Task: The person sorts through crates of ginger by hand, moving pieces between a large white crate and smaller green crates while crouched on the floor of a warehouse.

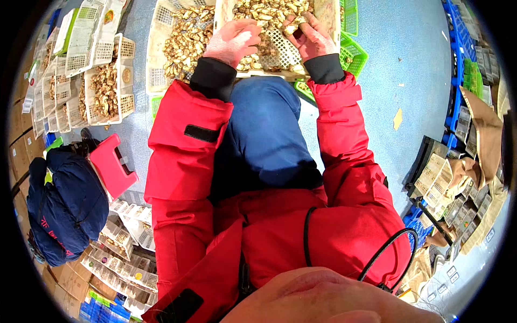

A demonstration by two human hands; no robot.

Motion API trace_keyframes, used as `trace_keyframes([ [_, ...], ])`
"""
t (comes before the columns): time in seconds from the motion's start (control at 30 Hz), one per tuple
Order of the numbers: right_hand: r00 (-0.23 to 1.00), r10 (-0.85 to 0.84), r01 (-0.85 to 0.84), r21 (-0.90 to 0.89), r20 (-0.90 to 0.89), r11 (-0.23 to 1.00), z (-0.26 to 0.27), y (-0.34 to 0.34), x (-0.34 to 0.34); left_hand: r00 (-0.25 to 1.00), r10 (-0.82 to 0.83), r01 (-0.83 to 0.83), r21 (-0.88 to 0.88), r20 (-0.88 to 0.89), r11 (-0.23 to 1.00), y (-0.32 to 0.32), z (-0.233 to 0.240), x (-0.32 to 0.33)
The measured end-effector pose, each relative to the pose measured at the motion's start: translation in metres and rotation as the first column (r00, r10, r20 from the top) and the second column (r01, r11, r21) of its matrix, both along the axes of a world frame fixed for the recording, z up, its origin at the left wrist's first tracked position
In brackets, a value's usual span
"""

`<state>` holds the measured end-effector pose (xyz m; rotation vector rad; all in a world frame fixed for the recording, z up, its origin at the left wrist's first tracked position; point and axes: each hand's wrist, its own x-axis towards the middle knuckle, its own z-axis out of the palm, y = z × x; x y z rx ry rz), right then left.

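Note:
In front of me stands a white plastic crate (337, 28) with knobbly brown-and-cream mushrooms (270, 10) heaped at its far side; part of its mesh floor shows. My right hand (311, 36) holds a pale mushroom (295, 25) between thumb and fingers over the crate's right part. My left hand (238, 40) is over the crate's left side with its fingers bent; whether anything is in them is hidden. Left of it, a second white crate (154, 52) holds many more such mushrooms (183, 48).
Green baskets (355, 52) stand right of and below the crate. More white crates of mushrooms (127, 76) are stacked at the left, near a red plastic stool (113, 165) and a person in a dark blue coat (72, 202). Blue pallets (460, 48) line the right side.

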<state>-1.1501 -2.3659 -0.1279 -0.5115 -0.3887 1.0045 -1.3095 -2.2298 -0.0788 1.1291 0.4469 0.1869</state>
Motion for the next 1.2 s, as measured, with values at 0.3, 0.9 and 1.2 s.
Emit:
trace_keyframes([
  [0.3, 0.980, -0.038, 0.099, -0.313, 0.195, 0.944, 0.032, 0.009, -0.028, 1.000, -0.013, 0.012, -0.063, -0.018, 0.998, -0.020, -0.002, 0.008],
  [0.9, 0.969, 0.155, -0.148, -0.050, 0.194, 0.988, 0.044, 0.015, -0.045, 0.966, -0.186, 0.145, -0.217, -0.181, 0.965, -0.017, 0.013, 0.011],
  [1.2, 0.954, 0.088, -0.040, -0.171, 0.287, 0.984, 0.068, 0.011, -0.039, 0.984, -0.171, 0.134, -0.407, -0.055, 0.904, -0.001, 0.012, 0.003],
])
